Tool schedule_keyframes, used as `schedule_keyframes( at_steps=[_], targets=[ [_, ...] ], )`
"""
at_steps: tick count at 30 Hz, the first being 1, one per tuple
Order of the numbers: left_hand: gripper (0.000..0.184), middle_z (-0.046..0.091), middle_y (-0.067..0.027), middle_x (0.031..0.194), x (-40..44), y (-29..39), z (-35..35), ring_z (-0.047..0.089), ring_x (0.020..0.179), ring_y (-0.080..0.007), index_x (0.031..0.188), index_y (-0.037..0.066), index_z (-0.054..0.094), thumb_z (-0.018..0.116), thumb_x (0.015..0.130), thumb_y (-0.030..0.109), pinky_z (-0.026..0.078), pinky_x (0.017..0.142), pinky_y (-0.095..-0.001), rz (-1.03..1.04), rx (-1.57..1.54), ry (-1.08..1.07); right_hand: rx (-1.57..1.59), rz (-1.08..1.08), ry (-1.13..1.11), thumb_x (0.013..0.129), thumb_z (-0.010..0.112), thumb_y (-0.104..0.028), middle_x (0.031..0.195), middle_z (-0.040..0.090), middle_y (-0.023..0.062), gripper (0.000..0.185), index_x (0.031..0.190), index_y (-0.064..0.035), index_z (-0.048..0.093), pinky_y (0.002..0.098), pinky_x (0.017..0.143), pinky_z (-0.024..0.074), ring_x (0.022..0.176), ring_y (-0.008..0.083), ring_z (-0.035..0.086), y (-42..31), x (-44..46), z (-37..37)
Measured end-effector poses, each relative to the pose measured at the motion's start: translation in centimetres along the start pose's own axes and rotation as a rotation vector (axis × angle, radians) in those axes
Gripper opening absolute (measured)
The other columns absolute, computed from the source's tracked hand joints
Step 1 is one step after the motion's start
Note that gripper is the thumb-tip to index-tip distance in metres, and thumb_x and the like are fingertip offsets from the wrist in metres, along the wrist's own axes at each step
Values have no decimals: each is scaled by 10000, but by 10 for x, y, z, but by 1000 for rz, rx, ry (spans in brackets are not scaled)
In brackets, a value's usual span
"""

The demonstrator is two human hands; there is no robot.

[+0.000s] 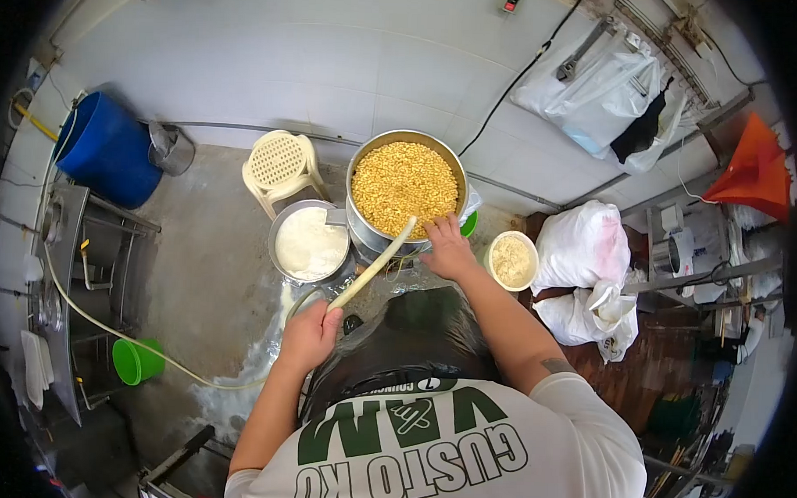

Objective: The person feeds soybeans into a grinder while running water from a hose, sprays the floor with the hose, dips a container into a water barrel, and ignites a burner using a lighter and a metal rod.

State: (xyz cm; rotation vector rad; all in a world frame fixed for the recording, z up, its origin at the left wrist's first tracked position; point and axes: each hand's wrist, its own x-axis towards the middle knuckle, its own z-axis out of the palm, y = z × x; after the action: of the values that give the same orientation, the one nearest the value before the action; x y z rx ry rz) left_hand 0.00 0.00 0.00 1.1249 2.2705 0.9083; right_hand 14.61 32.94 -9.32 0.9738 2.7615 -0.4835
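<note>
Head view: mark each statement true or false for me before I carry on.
1. The big pot holds yellow grains. True.
2. The left hand grips a pale stick or tube. True.
3. The pan of white powder is right of the pot. False: the pan is left of it.
4. The stool stands left of the pot. True.
5. The tub right of the pot is empty. False: the tub holds pale, crumbly stuff.

1. My one view looks from head height, forward and steeply down over the white shirt (555,426).
2. I see the left hand (309,335) and right hand (449,249) close, the wall (308,70) farther ahead.
</note>
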Motion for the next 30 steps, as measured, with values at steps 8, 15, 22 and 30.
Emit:
schedule_keyframes(
  at_steps=[8,15,22,30],
  targets=[
    [365,619,-252,783,5,7,5,613,778,-498,867,30,554,570,1037,352,478,681,-558,-17,15,-8,17,-21,-11,855,791,-355,1654,301,126,839,1564,-141,397,646,1180,326,1590,377,107,8,1,-1],
    [337,626,-259,772,30,22,9,624,765,-497,904,31,561,565,1044,337,478,670,-563,98,-23,27,12,-10,-13,858,788,-358,1649,307,133,835,1563,-139,398,644,1174,337,1590,377,107,4,-2,-7],
    [351,634,-268,765,48,19,8,621,740,-515,920,21,555,558,1059,344,477,643,-558,-14,-59,201,5,-19,-28,870,774,-363,1653,304,136,819,1562,-134,401,622,1183,337,1592,373,107,5,-2,-9],
    [374,650,-276,799,17,-12,-18,630,767,-516,896,13,558,567,1054,352,482,654,-552,-82,-59,298,13,-6,-42,875,774,-363,1656,300,134,814,1560,-125,403,626,1188,324,1592,371,107,0,-2,-11]
  ],
)
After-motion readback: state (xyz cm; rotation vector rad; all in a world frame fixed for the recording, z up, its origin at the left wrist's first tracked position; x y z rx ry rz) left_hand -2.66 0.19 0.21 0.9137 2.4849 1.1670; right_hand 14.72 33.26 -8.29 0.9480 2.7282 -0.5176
